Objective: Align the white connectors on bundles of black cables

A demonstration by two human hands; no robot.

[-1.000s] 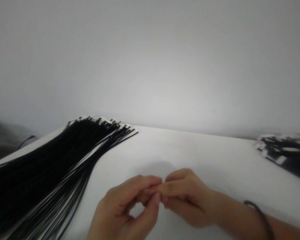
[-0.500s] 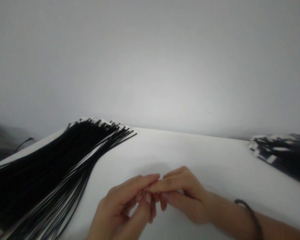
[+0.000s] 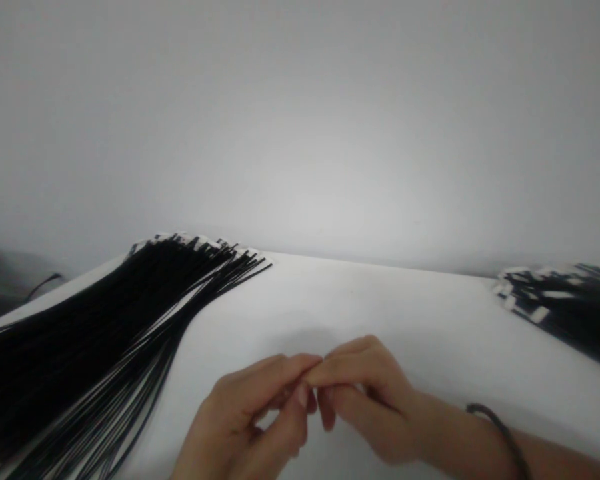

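My left hand (image 3: 253,417) and my right hand (image 3: 367,393) meet fingertip to fingertip above the white table (image 3: 350,300). The left thumb and forefinger are pinched together, and the right forefinger reaches in against them. The right thumb is bent in under its forefinger. Whatever lies between the fingertips, if anything, is hidden or too small to make out. Left of my hands lies a large bundle of thin black cables (image 3: 105,320), their far ends tipped with white pieces.
A second bundle of black cables with white ends (image 3: 555,300) lies at the right edge of the table. A pale wall (image 3: 300,133) rises behind the table. One loose dark cable end (image 3: 45,285) sticks up at the far left. My right wrist wears a dark band (image 3: 500,430).
My left fingertips have shifted slightly right and down. The right fingers have closed in a little at the meeting point. Both cable bundles lie as before.
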